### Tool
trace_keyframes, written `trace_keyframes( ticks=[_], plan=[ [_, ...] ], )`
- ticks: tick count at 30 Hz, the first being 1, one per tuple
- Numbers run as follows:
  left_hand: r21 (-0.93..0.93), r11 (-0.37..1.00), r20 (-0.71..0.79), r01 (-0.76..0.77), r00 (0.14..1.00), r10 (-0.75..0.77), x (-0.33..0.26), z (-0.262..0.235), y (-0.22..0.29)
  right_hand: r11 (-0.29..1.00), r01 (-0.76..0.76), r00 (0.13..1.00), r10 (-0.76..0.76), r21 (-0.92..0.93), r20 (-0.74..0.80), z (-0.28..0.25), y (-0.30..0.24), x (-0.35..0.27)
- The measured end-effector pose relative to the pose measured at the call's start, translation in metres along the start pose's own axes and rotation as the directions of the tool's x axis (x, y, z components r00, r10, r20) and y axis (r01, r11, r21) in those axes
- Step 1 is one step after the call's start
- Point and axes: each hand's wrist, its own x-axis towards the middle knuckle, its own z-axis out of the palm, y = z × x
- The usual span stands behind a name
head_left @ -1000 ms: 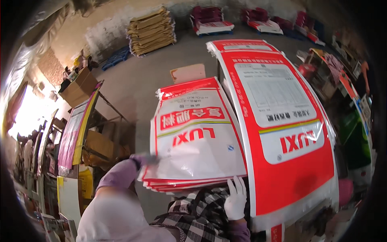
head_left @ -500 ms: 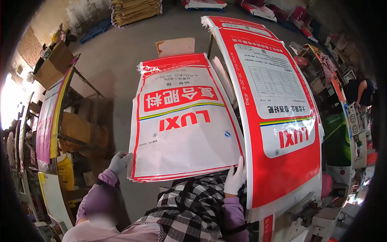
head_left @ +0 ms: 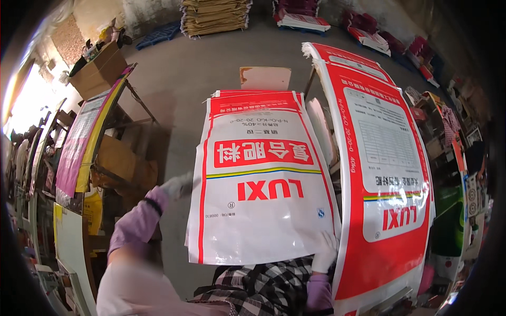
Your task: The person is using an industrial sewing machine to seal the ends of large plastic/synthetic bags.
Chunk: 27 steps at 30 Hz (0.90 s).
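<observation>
A stack of flat red-and-white woven sacks (head_left: 263,226) lies in front of me, its printing upside down to me. My left hand (head_left: 178,185), in a pale glove and smeared by motion, is beside the stack's left edge; whether it touches the sacks I cannot tell. My right hand (head_left: 324,253), also gloved, rests at the near right corner with its fingers stretched out along the top sack. A second pile of larger red-and-white sacks (head_left: 363,268) lies close on the right, next to my right hand.
At the left stands a rack draped with pink and yellow sacks (head_left: 74,168), with a cardboard box (head_left: 98,68) behind it. Brown bundled sacks (head_left: 215,18) are stacked at the back, near a blue pallet (head_left: 158,36). A pale board (head_left: 265,78) stands beyond the front stack.
My left hand has moved forward along the stack's left edge from the near left corner. My right hand stays at the near right corner. The whole view has shifted.
</observation>
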Motion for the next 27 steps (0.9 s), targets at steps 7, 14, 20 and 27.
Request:
trace_keyframes(
  ticks=[7,14,20,27],
  plan=[
    [0.92,0.374,-0.229,-0.116,0.615,0.754,0.127,-0.026,0.16,0.982,0.049,0.999,-0.048,0.184,-0.011,0.015,-0.01,-0.003],
    [0.999,0.045,-0.049,0.021,0.562,0.826,0.188,0.09,0.119,0.988,-0.14,0.986,0.134,0.059,0.098,-0.004,0.013,-0.006],
    [0.817,0.539,-0.216,-0.206,0.757,0.617,0.127,0.101,0.017,0.843,-0.496,0.868,0.485,0.209,0.106,0.006,0.033,-0.004],
    [0.742,0.665,-0.349,-0.084,0.799,0.49,0.054,0.069,-0.054,0.587,-0.806,0.592,0.802,0.079,0.078,0.021,0.063,-0.027]
  ],
)
